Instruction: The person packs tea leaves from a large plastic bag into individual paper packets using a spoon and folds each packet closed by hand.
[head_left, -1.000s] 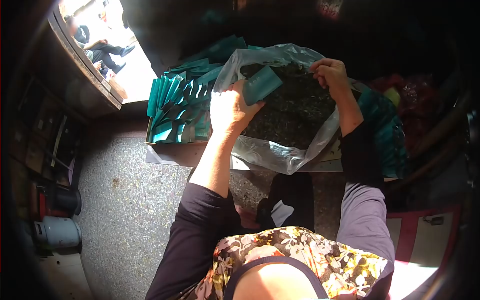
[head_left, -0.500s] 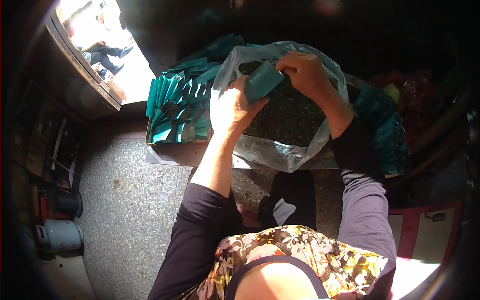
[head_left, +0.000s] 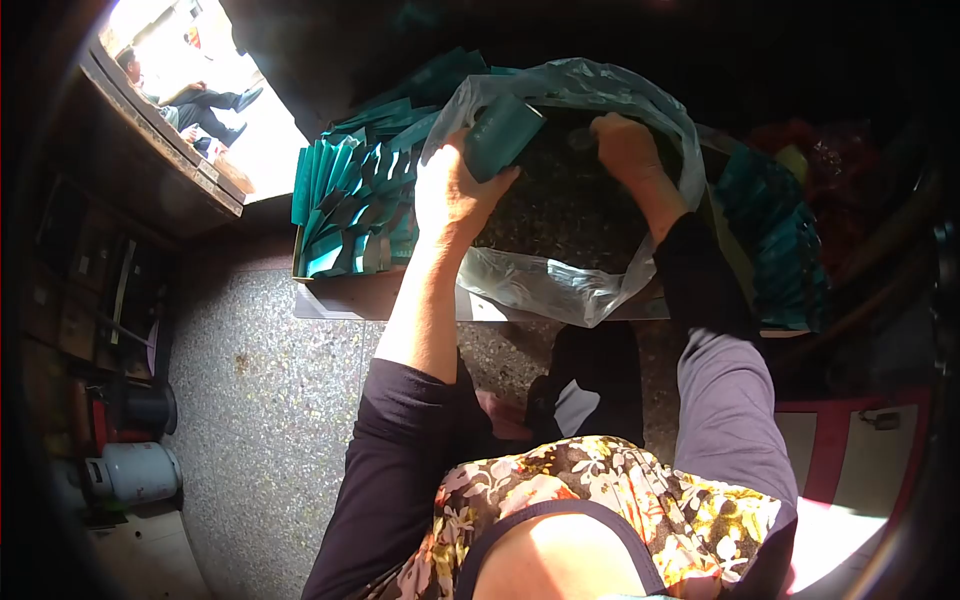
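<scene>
Fingers of the left hand (head_left: 452, 200) curl round the lower end of a teal packet (head_left: 503, 135) in the head view, partly closed on it, with the thumb reaching out along its near side. The packet tilts up and to the right, above the left part of a wide-mouthed clear plastic bag (head_left: 540, 285), whose crumpled rim spreads round both hands. Dark, loose contents (head_left: 560, 215) lie inside the bag, too shadowed to make out clearly. The right hand (head_left: 625, 145) is over the far right part of the bag's mouth, apart from the packet, its fingers bent inward; whether they grip anything cannot be told. To the left of the bag, many teal packets (head_left: 345, 195) are packed upright and fanned in an open carton (head_left: 299, 255); more teal packets (head_left: 775, 235) lie in shade to the right, near some red plastic (head_left: 840, 180). A white scrap (head_left: 577, 408) shows below the bag, against dark clothing. Speckled floor (head_left: 265, 370) extends at left, with a pale cylinder (head_left: 140, 472) beside it, and a seated person (head_left: 200, 110) is visible outside in bright light at upper left.
</scene>
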